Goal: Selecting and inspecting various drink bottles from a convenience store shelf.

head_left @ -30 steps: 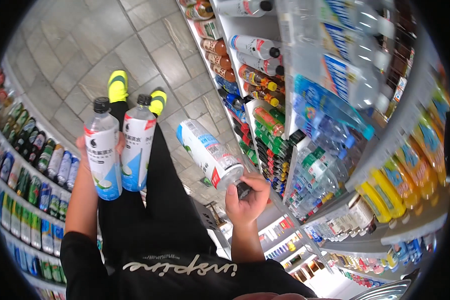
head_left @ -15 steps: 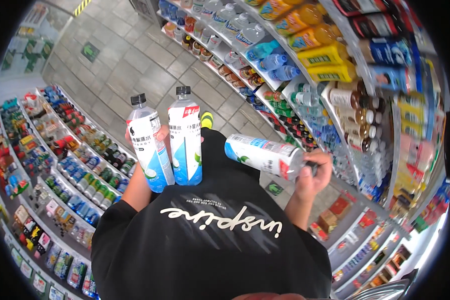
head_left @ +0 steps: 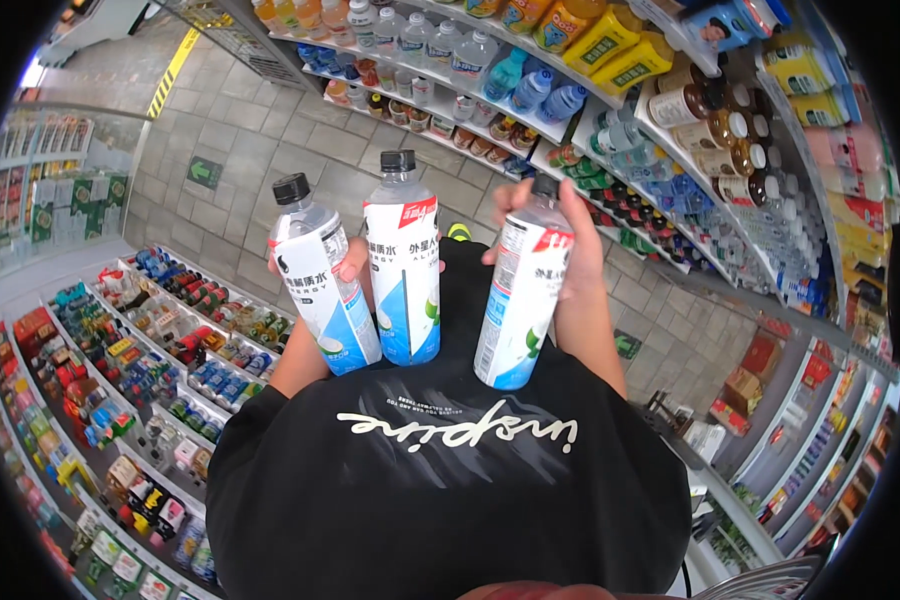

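My left hand (head_left: 352,261) is closed around two drink bottles side by side against my chest. The outer one is a clear bottle (head_left: 320,290) with a black cap and a white and blue label, tilted a little. Beside it stands a matching bottle (head_left: 406,275), nearly upright, with a red patch near the top of its label. My right hand (head_left: 577,235) grips a third bottle (head_left: 522,300) of the same kind by its neck and shoulder, cap up. This one leans slightly and stays apart from the other two. Most of my left hand is hidden behind the bottles.
Shelves (head_left: 660,110) full of bottled drinks rise ahead and to the right. On the left are tiered rows of bottles and packets (head_left: 170,340). Grey floor tiles (head_left: 260,150) bear a green arrow sign (head_left: 205,172). More shelving (head_left: 820,430) stands at the lower right.
My right hand has swung its bottle from lying sideways to nearly upright and brought it inward. The view has turned, and the two bottles in my left hand appear farther right.
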The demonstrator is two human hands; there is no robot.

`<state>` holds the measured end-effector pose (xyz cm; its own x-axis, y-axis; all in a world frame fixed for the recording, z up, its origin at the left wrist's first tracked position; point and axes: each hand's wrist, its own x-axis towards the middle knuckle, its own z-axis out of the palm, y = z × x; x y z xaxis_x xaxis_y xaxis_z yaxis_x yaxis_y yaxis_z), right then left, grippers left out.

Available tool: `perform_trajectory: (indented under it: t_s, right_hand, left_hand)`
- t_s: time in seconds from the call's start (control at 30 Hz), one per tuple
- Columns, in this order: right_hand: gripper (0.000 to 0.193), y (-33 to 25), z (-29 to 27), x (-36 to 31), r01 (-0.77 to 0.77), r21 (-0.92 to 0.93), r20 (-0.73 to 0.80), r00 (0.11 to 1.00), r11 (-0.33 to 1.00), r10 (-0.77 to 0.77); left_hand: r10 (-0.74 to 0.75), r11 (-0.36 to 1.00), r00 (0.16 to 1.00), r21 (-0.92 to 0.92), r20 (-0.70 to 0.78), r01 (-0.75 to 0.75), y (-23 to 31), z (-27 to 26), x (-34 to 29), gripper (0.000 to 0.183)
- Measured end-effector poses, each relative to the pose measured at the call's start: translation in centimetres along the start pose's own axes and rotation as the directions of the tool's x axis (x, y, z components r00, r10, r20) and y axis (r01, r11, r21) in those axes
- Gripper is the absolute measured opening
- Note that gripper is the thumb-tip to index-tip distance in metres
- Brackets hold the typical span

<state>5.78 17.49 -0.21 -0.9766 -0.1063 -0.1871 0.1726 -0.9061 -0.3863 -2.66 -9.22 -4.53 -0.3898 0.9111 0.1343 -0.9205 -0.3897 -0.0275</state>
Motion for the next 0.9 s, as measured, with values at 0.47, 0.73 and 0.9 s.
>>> perform_trajectory:
  t_s: [0.47,0.73,0.9]
  right_hand:
    - [0.066,3.2,5.3,0.6,0.053,-0.099,-0.043,0.997,0.994,-0.058]
    - [0.074,3.5,8.7,1.1,0.119,-0.361,-0.228,0.95,0.925,-0.212]
    - [0.074,3.9,9.8,2.0,0.125,-0.434,-0.189,0.956,0.892,-0.226]
  left_hand:
    - [-0.1,0.961,0.951,0.275,0.293,0.017,6.4,1.7,-0.1,0.07]
    - [-0.08,0.899,0.942,0.432,0.325,-0.072,8.2,1.6,0.2,0.087]
    - [-0.031,0.872,0.953,0.474,0.301,-0.121,9.1,2.2,-0.2,0.087]
